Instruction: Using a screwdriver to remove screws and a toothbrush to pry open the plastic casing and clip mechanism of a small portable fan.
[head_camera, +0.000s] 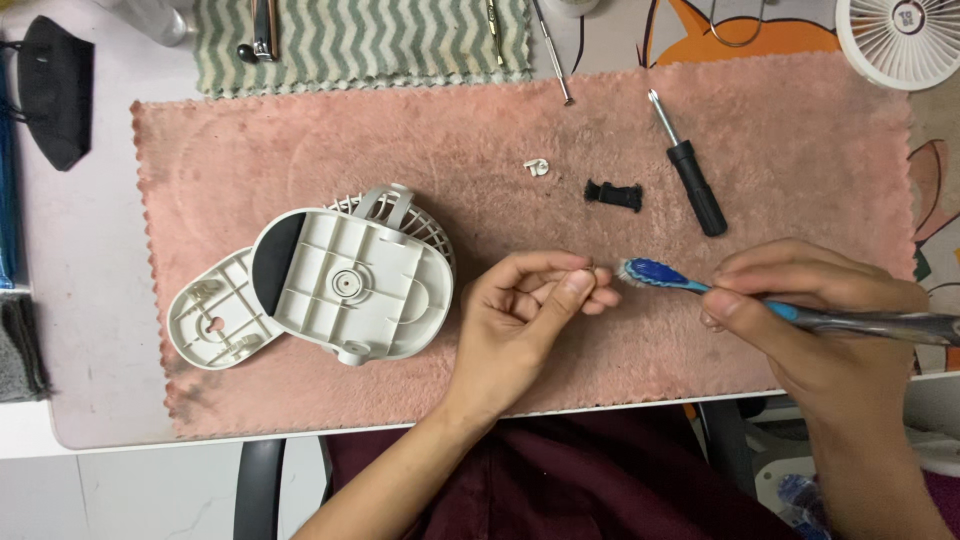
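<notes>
Holding: the left hand (525, 310), at the centre of the frame, has its fingers (575, 285) pressed together in a pinch on a very small part (598, 272), too small to tell what it is
Brushing tool: the right hand (810, 320), at the right of the frame, grips a toothbrush (700, 285) with a blue head and a grey handle; its fingers are wrapped and closed on the handle
Contact: the bristles lie just beside the pinched part, touching it or nearly so, I cannot tell which
Handling of the small part: it looks light and stiff, and easy to drop; I judge a firm pinch by its edges is best, leaving one face free for the bristles
Handling of the toothbrush: light, stiff handle, soft bristles; hold it at the middle of the handle
Fan housing: a grey-white plastic fan body (350, 280) lies face down at centre left, partly over its oval base plate (215, 320)
Loose pieces: a small white clip (537, 166) and a small black piece (613, 194) lie above the hands, near each other
Screwdriver: a black-handled screwdriver (690, 170) lies at upper right, well apart from the hands
Surface: a pink cloth (800, 140) covers the desk (90, 300)
Other: a white round fan (900, 40) at the top right corner, a striped cloth (370, 40) with tools at the top
</notes>
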